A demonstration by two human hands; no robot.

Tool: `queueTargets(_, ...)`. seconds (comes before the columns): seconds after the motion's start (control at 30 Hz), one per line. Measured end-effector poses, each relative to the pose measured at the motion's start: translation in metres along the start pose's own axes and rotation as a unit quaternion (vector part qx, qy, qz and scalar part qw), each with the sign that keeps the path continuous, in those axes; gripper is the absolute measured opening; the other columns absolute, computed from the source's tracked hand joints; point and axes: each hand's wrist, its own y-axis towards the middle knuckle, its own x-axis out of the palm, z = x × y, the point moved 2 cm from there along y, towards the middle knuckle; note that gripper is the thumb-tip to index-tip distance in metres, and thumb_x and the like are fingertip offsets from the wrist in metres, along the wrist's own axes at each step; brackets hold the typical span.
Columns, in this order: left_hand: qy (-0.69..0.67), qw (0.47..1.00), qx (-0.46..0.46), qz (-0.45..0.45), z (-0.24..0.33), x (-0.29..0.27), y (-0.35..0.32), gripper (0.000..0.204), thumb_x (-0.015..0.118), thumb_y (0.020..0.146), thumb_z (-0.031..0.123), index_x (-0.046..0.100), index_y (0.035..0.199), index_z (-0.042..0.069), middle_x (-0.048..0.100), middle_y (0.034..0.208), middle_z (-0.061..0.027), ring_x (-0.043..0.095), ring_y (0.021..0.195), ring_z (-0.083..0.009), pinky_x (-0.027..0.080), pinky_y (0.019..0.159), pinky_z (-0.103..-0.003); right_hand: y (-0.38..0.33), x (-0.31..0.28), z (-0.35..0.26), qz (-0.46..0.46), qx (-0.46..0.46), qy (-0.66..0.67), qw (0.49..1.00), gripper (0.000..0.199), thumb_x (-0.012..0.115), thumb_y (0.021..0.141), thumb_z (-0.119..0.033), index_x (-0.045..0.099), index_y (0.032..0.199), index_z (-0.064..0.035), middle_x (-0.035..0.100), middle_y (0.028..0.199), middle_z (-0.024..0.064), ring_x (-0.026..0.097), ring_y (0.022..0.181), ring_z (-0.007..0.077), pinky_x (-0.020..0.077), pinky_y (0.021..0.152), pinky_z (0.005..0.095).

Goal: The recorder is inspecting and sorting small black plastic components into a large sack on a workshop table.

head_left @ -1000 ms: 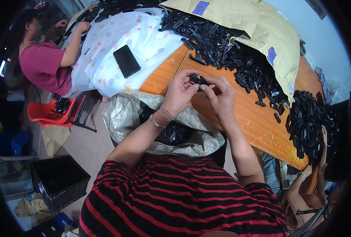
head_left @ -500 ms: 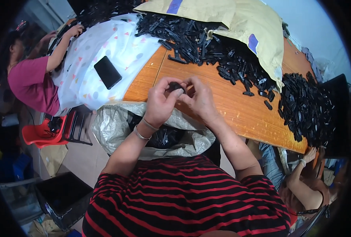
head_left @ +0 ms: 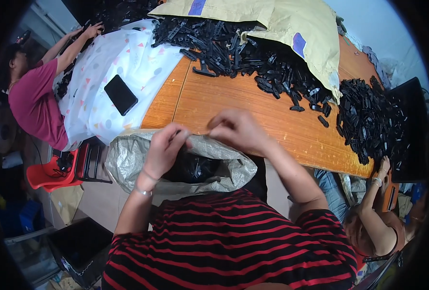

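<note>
1. Co-worker in a pink shirt (head_left: 31,104), far left: seated at the table's end, one arm stretched to the far black parts, within easy reach of that heap.
2. Red plastic stool (head_left: 55,171), left, beside the table's near corner, standing on the floor.
3. White cloth with coloured spots (head_left: 127,63), spread over the table's left end, apparently as a clean surface; a black phone (head_left: 120,94) lies flat on it, well apart from the parts.
4. Woven grey sack (head_left: 127,162), near edge of the wooden table (head_left: 233,104), mouth folded open just below the hands; black parts in the sack (head_left: 195,169) show inside it, so the sack seems placed to catch pieces straight from the hands.
5. Left hand (head_left: 166,147), over the sack's mouth: fingers curled inward, tips pinched together. Blur hides whether anything is between them; cannot tell what it grasps.
6. Right hand (head_left: 238,129), just beside the left, above the table edge: fingers bent and closed toward the left hand's tips. Contents not visible.
7. Heap of small black plastic parts (head_left: 253,63), far centre, spilling from under a tan paper sack (head_left: 282,24) laid over it.
8. Second heap of black parts (head_left: 369,118), right end of the table.
9. Another seated person's arm (head_left: 376,193), near right, hand raised to the table's edge.
</note>
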Motion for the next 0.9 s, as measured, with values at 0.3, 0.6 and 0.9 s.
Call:
queueTargets(0.3, 0.272, 0.941, 0.169, 0.112, 0.022, -0.017, 0.04, 0.014, 0.069, 0.081, 0.009, 0.066, 0.093, 0.003, 0.062, 0.079, -0.012, 0.062, 0.071, -0.0297, 0.049, 0.065, -0.036, 0.011, -0.102, 0.057, 0.227, 0.088, -0.46, 0.854, 0.019, 0.072, 0.077, -0.016, 0.065, 0.089, -0.003, 0.061, 0.091, 0.0176, 0.064, 0.076, 0.0364, 0.0517, 0.067, 0.0448)
queueTargets(0.6, 0.495, 0.814, 0.291, 0.09, -0.023, 0.005, 0.175, 0.021, 0.066, 0.075, 0.005, 0.066, 0.096, 0.007, 0.058, 0.094, -0.0116, 0.057, 0.092, -0.0305, 0.048, 0.079, -0.039, 0.008, -0.081, 0.042, 0.141, 0.111, -0.337, 0.924, 0.029, 0.081, 0.067, -0.013, 0.059, 0.082, -0.0028, 0.063, 0.089, 0.0174, 0.062, 0.079, 0.0381, 0.0482, 0.069, 0.0448)
queueTargets(0.9, 0.412, 0.893, 0.166, 0.072, -0.028, 0.008, 0.165, 0.014, 0.07, 0.079, 0.006, 0.063, 0.091, 0.004, 0.063, 0.075, -0.0055, 0.062, 0.075, -0.0253, 0.05, 0.066, -0.034, 0.01, -0.058, 0.061, 0.109, 0.157, -0.114, 0.975, 0.03, 0.084, 0.069, -0.013, 0.061, 0.084, -0.0019, 0.063, 0.073, 0.0078, 0.06, 0.066, 0.0152, 0.048, 0.061, 0.0306)
